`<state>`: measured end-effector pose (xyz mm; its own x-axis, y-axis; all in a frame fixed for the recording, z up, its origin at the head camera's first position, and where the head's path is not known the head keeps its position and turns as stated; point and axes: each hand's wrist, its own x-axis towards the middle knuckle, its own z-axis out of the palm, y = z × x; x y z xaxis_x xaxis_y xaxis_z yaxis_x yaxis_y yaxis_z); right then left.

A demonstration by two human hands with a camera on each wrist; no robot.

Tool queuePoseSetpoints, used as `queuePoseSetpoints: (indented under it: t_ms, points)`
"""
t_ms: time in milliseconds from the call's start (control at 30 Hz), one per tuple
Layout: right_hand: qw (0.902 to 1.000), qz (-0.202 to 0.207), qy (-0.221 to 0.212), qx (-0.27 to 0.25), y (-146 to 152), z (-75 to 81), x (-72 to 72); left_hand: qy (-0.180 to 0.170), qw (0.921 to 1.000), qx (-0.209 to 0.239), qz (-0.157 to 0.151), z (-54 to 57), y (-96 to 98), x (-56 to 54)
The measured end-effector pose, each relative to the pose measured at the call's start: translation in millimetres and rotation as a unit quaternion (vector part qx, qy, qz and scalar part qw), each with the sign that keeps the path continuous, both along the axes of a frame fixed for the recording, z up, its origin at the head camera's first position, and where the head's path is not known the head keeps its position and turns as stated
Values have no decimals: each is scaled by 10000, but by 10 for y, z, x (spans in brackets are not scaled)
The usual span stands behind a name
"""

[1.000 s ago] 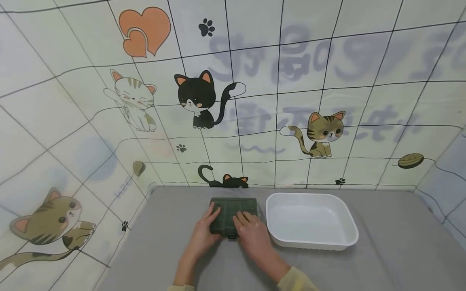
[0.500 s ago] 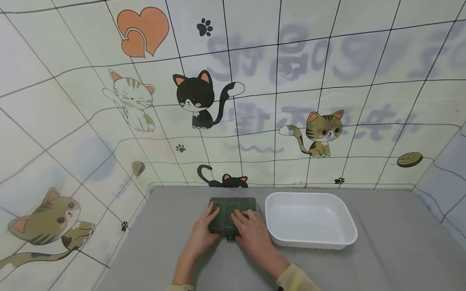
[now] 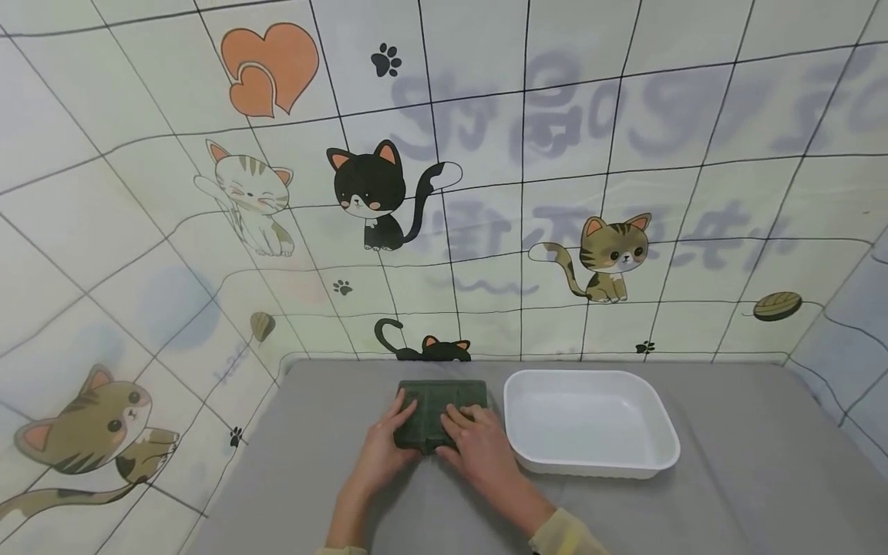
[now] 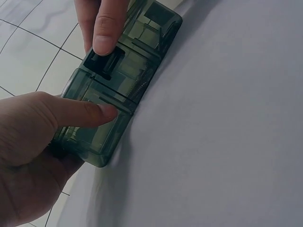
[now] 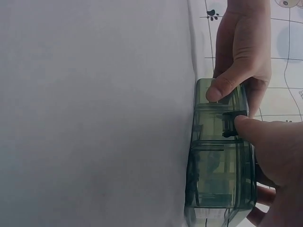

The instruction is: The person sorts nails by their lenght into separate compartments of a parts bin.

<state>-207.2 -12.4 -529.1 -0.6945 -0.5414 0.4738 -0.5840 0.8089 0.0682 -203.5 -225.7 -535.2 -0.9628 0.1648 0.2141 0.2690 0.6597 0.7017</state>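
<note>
A translucent dark green plastic box [image 3: 429, 412] with inner compartments lies on the grey surface. My left hand [image 3: 383, 447] grips its left end, fingers over the lid and thumb along the front side. From the right, my right hand [image 3: 484, 451] holds the box with fingers bent on the lid. In the right wrist view the right thumb presses on the dark front latch [image 5: 228, 126], which also shows beneath that thumb in the left wrist view. The lid lies down on the box. What the compartments hold is too unclear to tell.
A white rectangular tray [image 3: 590, 420] stands just right of the box, close to the right hand. Behind the grey tabletop [image 3: 735, 455] rises a wall covering [image 3: 486, 308] printed with cats and grid lines; it also runs along the left side.
The latch stuck out at the box's front half a second ago and now sits closer against it. My right thumb has shifted left onto it. The left hand keeps its hold.
</note>
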Motion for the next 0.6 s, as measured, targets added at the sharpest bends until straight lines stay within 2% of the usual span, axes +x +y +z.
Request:
queuePoseSetpoints:
  t_ms: [367,600]
  points:
    - [9998,-206,-69,29,-18,42,22,101,9999,-25,23,5,30,-44]
    - [9994,-316,-163,20,-70,28,47,171,9998,-106,2,-3,0,-6]
